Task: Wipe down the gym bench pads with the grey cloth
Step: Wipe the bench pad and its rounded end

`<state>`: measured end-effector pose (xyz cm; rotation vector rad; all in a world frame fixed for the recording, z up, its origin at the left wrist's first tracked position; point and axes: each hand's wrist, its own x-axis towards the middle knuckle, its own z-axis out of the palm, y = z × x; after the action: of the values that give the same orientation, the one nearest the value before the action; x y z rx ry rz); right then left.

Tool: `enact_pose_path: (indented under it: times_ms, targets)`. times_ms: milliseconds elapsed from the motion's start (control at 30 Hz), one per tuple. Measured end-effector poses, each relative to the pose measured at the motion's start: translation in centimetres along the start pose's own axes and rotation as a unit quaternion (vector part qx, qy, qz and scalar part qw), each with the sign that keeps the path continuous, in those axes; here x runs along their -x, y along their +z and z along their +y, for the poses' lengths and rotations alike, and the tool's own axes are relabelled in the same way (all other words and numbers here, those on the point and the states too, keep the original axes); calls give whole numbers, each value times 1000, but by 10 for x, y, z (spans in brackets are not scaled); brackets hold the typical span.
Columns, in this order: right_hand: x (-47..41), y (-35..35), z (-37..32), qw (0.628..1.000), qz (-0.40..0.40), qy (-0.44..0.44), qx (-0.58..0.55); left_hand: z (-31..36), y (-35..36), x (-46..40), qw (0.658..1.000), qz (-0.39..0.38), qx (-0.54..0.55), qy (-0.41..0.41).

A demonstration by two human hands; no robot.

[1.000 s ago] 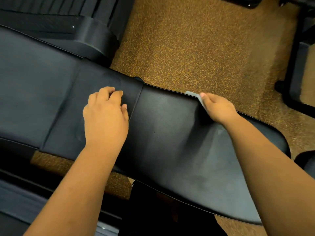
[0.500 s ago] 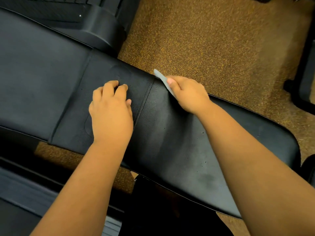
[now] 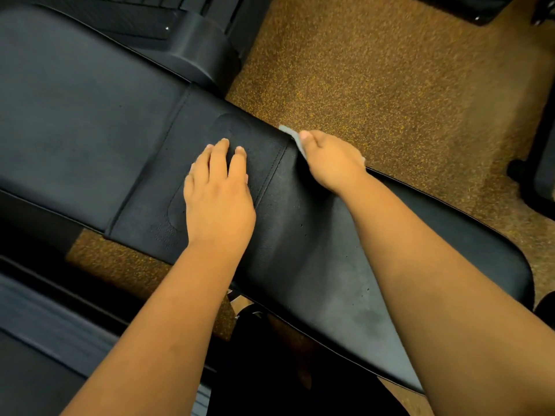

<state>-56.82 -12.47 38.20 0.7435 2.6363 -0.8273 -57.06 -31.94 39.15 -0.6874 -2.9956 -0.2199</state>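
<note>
A long black bench pad (image 3: 315,250) runs diagonally from upper left to lower right, with a stitched seam near its middle. My right hand (image 3: 330,159) grips the grey cloth (image 3: 292,138) at the pad's far edge, right beside the seam; only a small strip of cloth shows past the fingers. My left hand (image 3: 219,190) rests flat on the pad section left of the seam, fingers straight. A wider black pad (image 3: 75,109) continues to the left.
Speckled orange-brown rubber flooring (image 3: 375,70) lies beyond the bench. Black machine housing (image 3: 192,46) sits at the upper left, dark frame parts (image 3: 537,175) at the right edge, and a dark platform (image 3: 45,340) at the lower left.
My right hand has slid the cloth leftward along the pad's far edge to the seam. My left hand's fingers have straightened and stayed on the same section.
</note>
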Motion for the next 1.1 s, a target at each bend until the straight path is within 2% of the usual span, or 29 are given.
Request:
enact_pose_path:
  times_ms: [100,233,300,400,467,567,733,933,1100]
  targets:
    - [2,5,-8,998,25,-49,-34,-1,3,2,1000,15,2,5]
    - [17,8,17,992,70,-101,-28,-5,6,4,1000,15,2,16]
    - [19,4,37,997,57,-58,-2,-9,6,5,1000,17,-1,24]
    - [11,-11,55,998,-5,66,13,-13,9,7,998,33,-17,43]
    - [2,-16,47,995,-31,98,18,-12,11,8,998,38,-22,40]
    - [-8,-13,8,996,-57,66,16,-10,11,10,999,38,-7,28]
    - [-19,-4,-42,999,-41,27,-18,-9,9,9,999,37,-5,23]
    - [9,8,-14,991,47,-111,-52,-11,9,10,999,26,-3,19]
    - [-4,1,-17,993,22,-98,-66,-9,10,9,999,26,-6,20]
